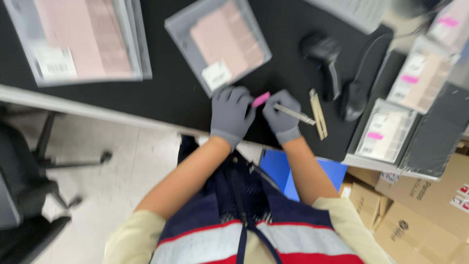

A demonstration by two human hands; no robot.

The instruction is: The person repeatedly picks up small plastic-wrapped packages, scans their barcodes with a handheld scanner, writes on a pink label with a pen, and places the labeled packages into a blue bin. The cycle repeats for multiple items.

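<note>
**Gloved hands meet over a pink tag at the desk edge**

Across the black desk top (161,93) lie two flat grey trays, each holding pink sheets under clear film with a white label — a large one (83,39) at the far left corner and a smaller, tilted one (217,44) just beyond the hands, within easy reach. To the right, a stack of clear sleeves with pink stickers (388,132) stands near brown cardboard boxes (420,215). A black handheld scanner (327,58) rests behind the right hand, and a pale wooden stick (318,115) lies just beside it.

The left hand (230,115), in a grey glove, curls its fingers down at the desk's near edge, pinching one end of a small pink tag (261,99). The right hand (282,115), also gloved, closes on a slim metal tool (295,115) — its body pointing rightward, seemingly so the tip works at the tag. The blur hides finer detail.
</note>
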